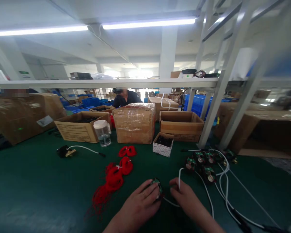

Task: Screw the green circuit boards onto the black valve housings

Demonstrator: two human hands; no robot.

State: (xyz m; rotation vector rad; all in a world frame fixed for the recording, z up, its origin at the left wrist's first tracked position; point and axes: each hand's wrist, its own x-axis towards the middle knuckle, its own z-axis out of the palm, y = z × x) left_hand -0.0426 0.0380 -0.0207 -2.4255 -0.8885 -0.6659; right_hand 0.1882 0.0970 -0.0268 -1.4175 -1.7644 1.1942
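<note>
My left hand (143, 202) lies over a small round black unit with a green circuit board (156, 182), fingers curled round it on the green table top. Its lower part is hidden under the fingers. A white cable (171, 203) runs from this unit towards my right hand (184, 195), whose thumb and fingers pinch the cable; a bent length stands up above them. To the right, several similar round units (210, 174) with green boards and white cables sit in a cluster. Left of my hands, red wire bundles (114, 179) lie in a row, some tied with white ties.
Behind stand a small white box of black parts (163, 147), a taped carton (134, 124), open cartons (181, 127) and a clear jar (102, 133). Metal posts (208, 119) rise at right beneath a shelf (135, 83). A person (126, 98) sits beyond the cartons.
</note>
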